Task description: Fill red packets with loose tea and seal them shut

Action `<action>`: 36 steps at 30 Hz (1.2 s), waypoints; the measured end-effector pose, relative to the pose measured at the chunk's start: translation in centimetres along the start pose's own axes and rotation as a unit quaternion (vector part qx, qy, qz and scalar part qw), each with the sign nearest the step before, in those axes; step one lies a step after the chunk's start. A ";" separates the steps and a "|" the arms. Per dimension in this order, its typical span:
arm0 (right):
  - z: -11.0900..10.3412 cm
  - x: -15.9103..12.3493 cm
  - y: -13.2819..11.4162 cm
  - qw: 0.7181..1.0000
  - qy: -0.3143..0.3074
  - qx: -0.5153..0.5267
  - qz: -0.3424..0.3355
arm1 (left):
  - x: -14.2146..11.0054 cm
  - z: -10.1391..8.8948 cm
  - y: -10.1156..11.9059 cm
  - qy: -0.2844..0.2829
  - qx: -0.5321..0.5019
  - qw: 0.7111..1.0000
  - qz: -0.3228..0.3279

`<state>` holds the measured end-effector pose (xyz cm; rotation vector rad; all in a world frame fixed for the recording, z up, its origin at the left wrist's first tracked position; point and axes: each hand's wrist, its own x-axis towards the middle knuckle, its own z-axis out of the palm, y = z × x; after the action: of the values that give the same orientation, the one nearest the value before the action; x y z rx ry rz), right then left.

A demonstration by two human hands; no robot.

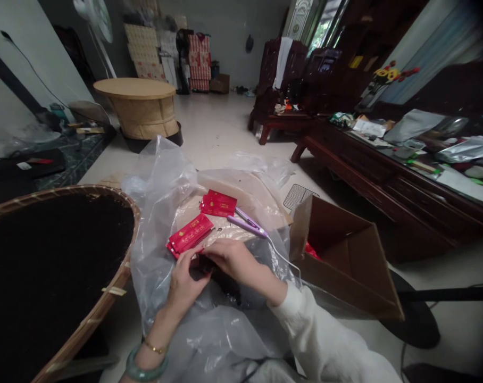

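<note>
My left hand (184, 284) and my right hand (237, 260) meet over a plastic sheet (157, 213). Their fingertips are closed on a small packet (198, 250); only a sliver of its red edge shows, and my fingers hide the rest. Dark loose material (229, 290) lies just below my right hand, partly covered. Just beyond my fingers is a stack of red printed packets (191, 234). A second stack of red packets (221, 204) sits farther back. Right of the stacks rests a slim purple flat iron (247, 223) with a white cord.
A wide woven tray (134, 213) of dark, tea-like material stands at left. On the right is an open cardboard box (345, 266) with something red inside. Farther off are a round wicker table (135, 89), a long dark wood table (345, 154) with clutter, and stacked cartons (199, 58).
</note>
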<state>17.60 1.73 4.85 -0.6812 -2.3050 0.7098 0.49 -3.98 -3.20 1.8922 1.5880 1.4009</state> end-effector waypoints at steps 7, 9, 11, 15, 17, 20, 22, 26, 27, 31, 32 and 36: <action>-3.4 -1.6 0.1 0.996 0.045 0.003 0.073 | 0.1 -0.6 0.0 -0.014 -0.038 0.999 -0.031; -3.4 -2.1 -0.6 0.999 -0.005 -0.004 0.045 | 0.3 -0.6 0.2 -0.020 -0.043 0.998 -0.041; -2.4 -2.3 -1.0 0.999 -0.042 0.001 0.020 | 0.4 -0.7 0.4 -0.026 -0.046 0.998 -0.044; -0.2 -2.2 -0.8 0.998 -0.025 0.032 0.040 | 0.4 -0.8 0.6 -0.030 -0.032 0.999 -0.022; 0.0 -2.0 -0.4 0.995 0.013 0.074 0.062 | 0.3 -0.9 0.5 -0.028 -0.016 0.999 -0.004; -0.5 -1.6 -0.4 0.986 0.065 0.116 0.104 | 0.4 -1.0 0.5 -0.031 0.005 0.999 0.005; -0.8 -1.2 -1.1 0.986 0.076 0.108 0.103 | 0.4 -1.0 0.5 -0.036 0.010 0.999 0.004; -1.3 -0.9 -2.7 0.996 0.014 0.083 0.036 | 0.4 -1.0 0.5 -0.044 -0.012 0.999 0.007; -1.5 -0.9 -2.9 0.997 -0.001 0.070 0.023 | 0.4 -1.0 0.5 -0.045 -0.020 0.999 0.000; -1.6 -1.1 -2.4 0.997 -0.035 -0.066 -0.008 | 0.4 -1.1 0.5 -0.052 -0.048 0.996 -0.048; -1.4 -1.0 -2.2 0.994 -0.045 -0.097 -0.015 | 0.4 -1.1 0.5 -0.056 -0.054 0.996 -0.052; -1.1 -0.6 -1.5 0.989 -0.080 -0.123 -0.017 | 0.6 -1.1 1.1 -0.073 -0.061 0.994 -0.045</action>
<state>18.33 0.60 6.32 -0.7142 -2.5735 0.4833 0.13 -4.25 -1.61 1.7857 1.4655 1.2613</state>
